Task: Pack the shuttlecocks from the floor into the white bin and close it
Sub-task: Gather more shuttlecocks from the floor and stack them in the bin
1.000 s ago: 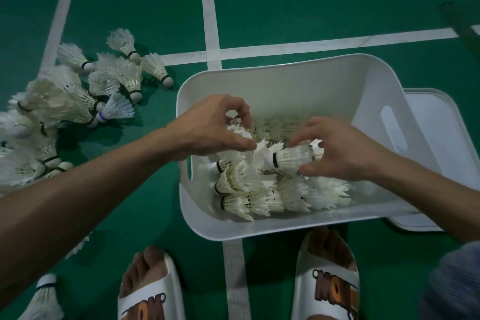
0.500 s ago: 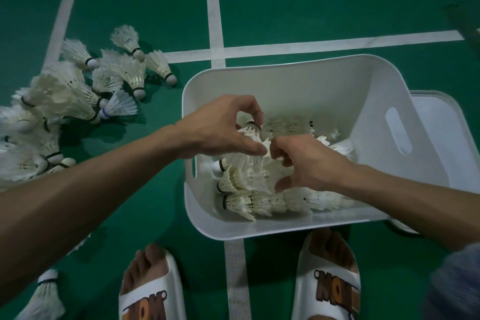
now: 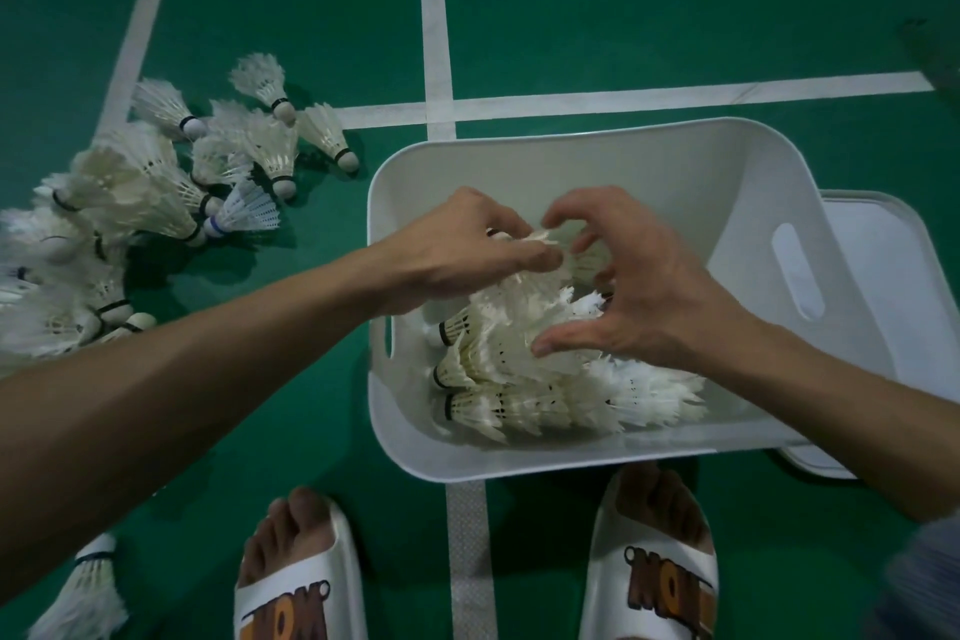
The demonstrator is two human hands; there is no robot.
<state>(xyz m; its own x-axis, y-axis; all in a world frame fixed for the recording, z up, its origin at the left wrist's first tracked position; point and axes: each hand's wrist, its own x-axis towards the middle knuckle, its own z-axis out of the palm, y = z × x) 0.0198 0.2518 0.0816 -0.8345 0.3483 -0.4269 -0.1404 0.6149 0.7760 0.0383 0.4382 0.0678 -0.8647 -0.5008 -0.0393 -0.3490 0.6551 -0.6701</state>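
1. Currently the left hand (image 3: pixel 457 250) pinches a feather shuttlecock (image 3: pixel 543 243) between thumb and curled fingers, above the pile inside the white bin (image 3: pixel 571 156).
2. The right hand (image 3: pixel 654 291) arches over the same pile with its fingers bent and spread and its thumb touching feathers. Whether it grips anything, I cannot tell.
3. The step looks like seating the pinched one among the nested rows (image 3: pixel 545 400), whose corks face the bin's left wall.
4. To do it well, turn the cork the same way, slide it along a row, and press lightly so no skirt gets crushed. The right hand can steady the neighbours.
5. Many loose shuttlecocks (image 3: pixel 156 203) lie heaped on the court floor (image 3: pixel 675 5) left of the bin, so packing is probably far from done.
6. Keep the rows below the rim, because the lid (image 3: pixel 893 244) waiting at the bin's right must shut flat.
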